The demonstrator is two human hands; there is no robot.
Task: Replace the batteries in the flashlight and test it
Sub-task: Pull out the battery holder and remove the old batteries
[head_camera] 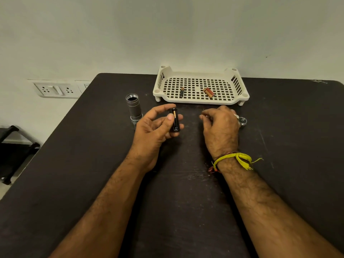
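The grey flashlight body (133, 108) stands upright on the black table (93, 164), its threaded open end facing up. Just right of it, my left hand (156, 125) holds a black battery holder (174, 120) between thumb and fingers; a gold-striped cell shows in it. My right hand (219, 127) hovers palm down with its fingers curled together. A tiny glint shows at the fingertips, and I cannot tell what it is. The flashlight's round cap (243, 121) lies on the table by the right hand's knuckles.
A white perforated tray (201, 101) sits at the table's far edge against the wall. In it lie one black battery (181, 92) and two copper-coloured batteries (209, 92). Wall sockets (55, 89) are at the left, with a dark stand (13, 146) below them.
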